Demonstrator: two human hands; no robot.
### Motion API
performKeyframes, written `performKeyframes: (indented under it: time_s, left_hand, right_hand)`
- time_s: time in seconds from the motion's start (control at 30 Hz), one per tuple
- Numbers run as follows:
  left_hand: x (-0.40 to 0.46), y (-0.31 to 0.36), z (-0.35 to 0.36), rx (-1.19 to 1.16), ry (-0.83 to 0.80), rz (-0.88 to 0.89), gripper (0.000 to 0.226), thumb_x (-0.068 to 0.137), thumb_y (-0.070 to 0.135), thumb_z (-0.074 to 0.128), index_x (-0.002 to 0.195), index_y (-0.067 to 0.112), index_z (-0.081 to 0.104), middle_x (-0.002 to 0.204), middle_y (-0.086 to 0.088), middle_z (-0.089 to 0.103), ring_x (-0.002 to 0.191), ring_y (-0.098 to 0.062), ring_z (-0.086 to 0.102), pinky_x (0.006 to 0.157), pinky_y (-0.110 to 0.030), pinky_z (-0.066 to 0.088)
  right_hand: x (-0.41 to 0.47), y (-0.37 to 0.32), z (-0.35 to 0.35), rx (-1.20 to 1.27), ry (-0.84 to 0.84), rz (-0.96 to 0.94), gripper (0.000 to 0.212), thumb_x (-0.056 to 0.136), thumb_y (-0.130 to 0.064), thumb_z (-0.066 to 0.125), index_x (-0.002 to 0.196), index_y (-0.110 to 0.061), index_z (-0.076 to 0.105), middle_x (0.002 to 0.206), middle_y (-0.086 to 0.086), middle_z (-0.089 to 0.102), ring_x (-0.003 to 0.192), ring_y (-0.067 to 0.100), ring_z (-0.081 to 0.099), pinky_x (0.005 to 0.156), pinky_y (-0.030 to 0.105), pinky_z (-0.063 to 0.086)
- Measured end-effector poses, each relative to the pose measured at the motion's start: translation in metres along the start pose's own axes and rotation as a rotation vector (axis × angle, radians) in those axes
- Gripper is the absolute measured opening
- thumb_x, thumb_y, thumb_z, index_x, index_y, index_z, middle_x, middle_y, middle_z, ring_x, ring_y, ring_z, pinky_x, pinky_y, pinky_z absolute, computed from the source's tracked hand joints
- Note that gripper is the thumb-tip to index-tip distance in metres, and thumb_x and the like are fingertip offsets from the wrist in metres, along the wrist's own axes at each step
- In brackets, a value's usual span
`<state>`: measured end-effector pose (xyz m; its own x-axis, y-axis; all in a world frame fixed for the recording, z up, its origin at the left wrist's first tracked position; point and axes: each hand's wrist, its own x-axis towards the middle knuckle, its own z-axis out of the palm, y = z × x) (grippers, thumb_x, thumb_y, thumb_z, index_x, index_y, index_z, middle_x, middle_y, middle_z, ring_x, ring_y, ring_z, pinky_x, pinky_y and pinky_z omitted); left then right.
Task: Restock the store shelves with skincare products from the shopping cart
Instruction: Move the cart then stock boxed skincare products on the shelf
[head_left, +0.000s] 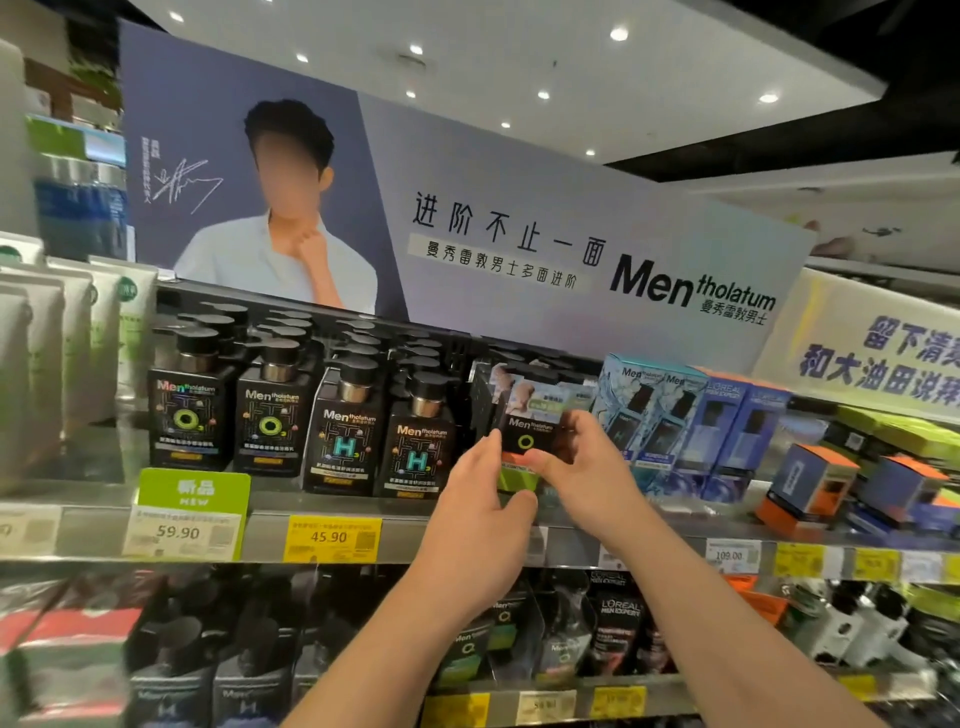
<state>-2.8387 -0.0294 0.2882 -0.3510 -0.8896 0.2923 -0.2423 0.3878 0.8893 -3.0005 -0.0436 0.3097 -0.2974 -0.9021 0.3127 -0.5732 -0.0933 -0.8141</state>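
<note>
A black Mentholatum Men box (527, 434) with a green ring and a green base stands on the top shelf (415, 535), in a gap between black pump bottles and pale blue boxes. My left hand (480, 499) holds its left edge, with the thumb under its lower front. My right hand (582, 457) grips its right side, fingers curled over the top corner and thumb on the front. More boxes of the same kind stand behind it. The shopping cart is out of view.
Black pump bottles (343, 426) fill the shelf's left, pale blue boxes (649, 410) and blue L'Oreal boxes (727, 431) its right, orange-and-blue boxes (810, 483) further right. Price tags (332, 538) line the shelf edge. A lower shelf (571, 696) holds dark boxes. A brand banner (519, 249) stands above.
</note>
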Motion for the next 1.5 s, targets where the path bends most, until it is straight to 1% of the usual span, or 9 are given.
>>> performKeyframes:
  time_s: [0.17,0.3,0.57,0.73,0.87,0.97,1.07,1.23,1.5]
  left_hand:
    - [0.000,-0.001,-0.002,-0.012,-0.041,-0.016,0.074,0.102,0.034,0.052,0.164,0.033,0.011,0.167,0.012,0.022,0.149,-0.008,0.029,0.122,-0.037,0.031]
    - [-0.003,0.003,-0.002,-0.026,-0.071,-0.007,0.070,0.101,0.034,0.054,0.161,0.032,0.018,0.156,0.011,0.036,0.126,-0.001,0.039,0.101,-0.021,0.035]
    - [0.001,0.001,0.000,-0.061,-0.058,-0.050,0.040,0.097,0.034,0.056,0.127,0.054,0.040,0.122,0.021,0.060,0.113,-0.001,0.056,0.096,-0.031,0.048]
    - [0.007,-0.009,0.003,-0.127,-0.021,-0.079,0.078,0.081,0.073,0.048,0.152,0.043,0.034,0.143,0.012,0.057,0.129,-0.013,0.055,0.107,-0.047,0.049]
    - [-0.006,-0.005,0.001,-0.213,0.022,-0.049,0.081,0.091,0.063,0.058,0.160,0.037,0.024,0.160,0.017,0.035,0.145,-0.006,0.037,0.118,-0.037,0.036]
    - [-0.017,-0.006,0.001,-0.286,0.005,0.004,0.083,0.095,0.050,0.063,0.163,0.036,0.017,0.164,0.017,0.028,0.143,0.002,0.033,0.107,-0.021,0.033]
    - [-0.029,-0.006,0.005,-0.341,-0.047,0.077,0.086,0.089,0.059,0.064,0.161,0.040,0.019,0.160,0.022,0.033,0.143,0.005,0.034,0.104,-0.016,0.035]
    - [-0.043,-0.011,0.021,-0.395,-0.121,0.091,0.095,0.074,0.077,0.060,0.157,0.048,0.026,0.155,0.027,0.040,0.140,0.006,0.039,0.117,-0.036,0.039]
    - [-0.061,-0.032,0.080,-0.451,-0.340,0.012,0.070,0.073,0.074,0.059,0.138,0.061,0.038,0.136,0.030,0.056,0.120,0.012,0.055,0.108,-0.041,0.049]
  right_hand:
    - [-0.001,0.005,0.004,-0.086,-0.029,0.008,0.035,0.096,-0.017,0.071,0.123,-0.029,0.051,0.108,-0.019,0.067,0.097,-0.008,0.063,0.072,0.010,0.048]
    - [0.000,0.007,0.004,-0.112,-0.017,0.029,0.028,0.099,-0.018,0.068,0.120,-0.029,0.053,0.112,-0.016,0.069,0.106,0.004,0.066,0.092,0.029,0.055]
    - [0.001,0.009,0.009,-0.171,-0.006,0.037,0.033,0.098,-0.020,0.069,0.126,-0.030,0.055,0.116,-0.015,0.069,0.109,0.006,0.066,0.098,0.041,0.056]
    - [-0.002,0.005,0.010,-0.171,0.016,0.041,0.048,0.096,-0.023,0.072,0.136,-0.031,0.046,0.106,-0.019,0.064,0.097,0.004,0.066,0.079,0.025,0.055]
    - [-0.018,0.005,0.008,-0.062,0.138,0.032,0.068,0.093,-0.026,0.075,0.151,-0.024,0.039,0.118,-0.012,0.058,0.104,0.008,0.064,0.090,0.032,0.057]
    - [-0.040,0.003,0.004,0.045,0.272,-0.001,0.052,0.096,-0.023,0.070,0.143,-0.024,0.048,0.115,-0.009,0.058,0.101,0.005,0.060,0.086,0.024,0.053]
    - [-0.065,0.009,0.003,0.137,0.359,-0.044,0.032,0.097,-0.026,0.068,0.126,-0.036,0.057,0.112,-0.009,0.063,0.100,0.012,0.063,0.088,0.039,0.058]
    - [-0.103,0.025,-0.006,0.192,0.418,-0.010,0.020,0.100,-0.032,0.063,0.119,-0.037,0.060,0.106,-0.017,0.063,0.099,-0.004,0.059,0.087,0.024,0.048]
    - [-0.180,0.073,-0.031,0.336,0.463,0.198,0.021,0.101,-0.037,0.064,0.121,-0.042,0.066,0.121,-0.017,0.069,0.110,-0.003,0.064,0.094,0.026,0.052]
